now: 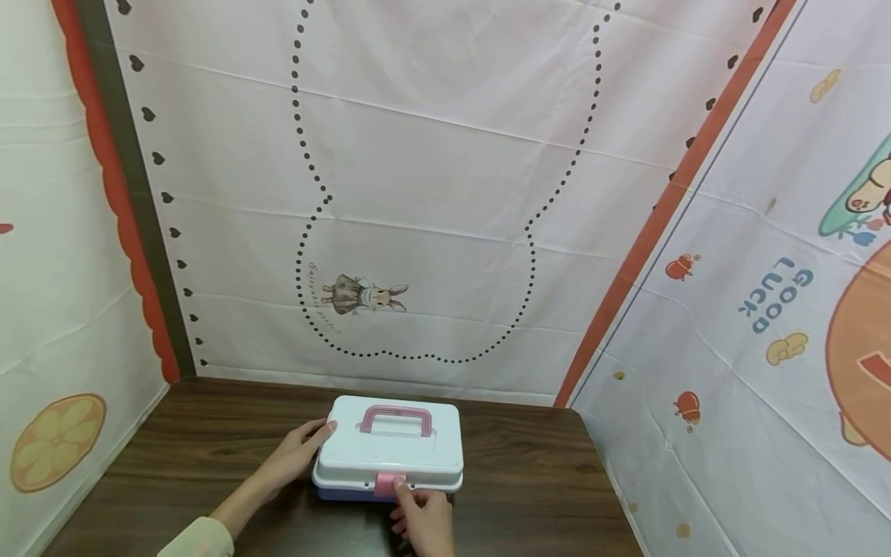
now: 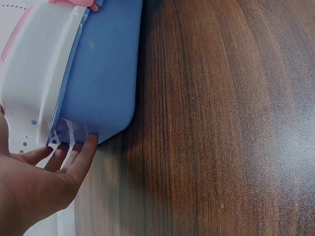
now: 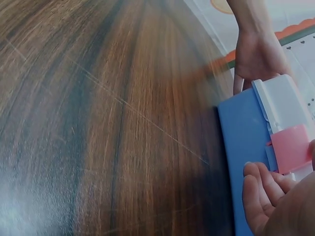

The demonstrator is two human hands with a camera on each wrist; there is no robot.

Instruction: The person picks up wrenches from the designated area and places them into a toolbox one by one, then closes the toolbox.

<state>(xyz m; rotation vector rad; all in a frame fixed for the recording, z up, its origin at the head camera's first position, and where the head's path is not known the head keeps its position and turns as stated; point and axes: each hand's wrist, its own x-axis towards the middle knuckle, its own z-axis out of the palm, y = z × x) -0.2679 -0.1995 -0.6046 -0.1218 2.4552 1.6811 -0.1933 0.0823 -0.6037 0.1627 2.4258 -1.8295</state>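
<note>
A plastic storage box (image 1: 391, 449) with a white lid, blue base and pink carrying handle (image 1: 397, 418) stands upright on the table. Its lid is down. My left hand (image 1: 295, 456) holds the box's left end, thumb on the lid's edge; in the left wrist view the fingertips (image 2: 91, 140) touch the blue end wall. At the front, the thumb of my right hand (image 1: 426, 517) lies on the pink latch (image 3: 291, 147). The other fingers of that hand curve beside the latch, close to the blue front wall.
The box rests on a dark wood-grain table (image 1: 529, 480). White printed cloth hangs behind the table (image 1: 445, 309), with more cloth on the left (image 1: 56, 325) and right (image 1: 696, 340).
</note>
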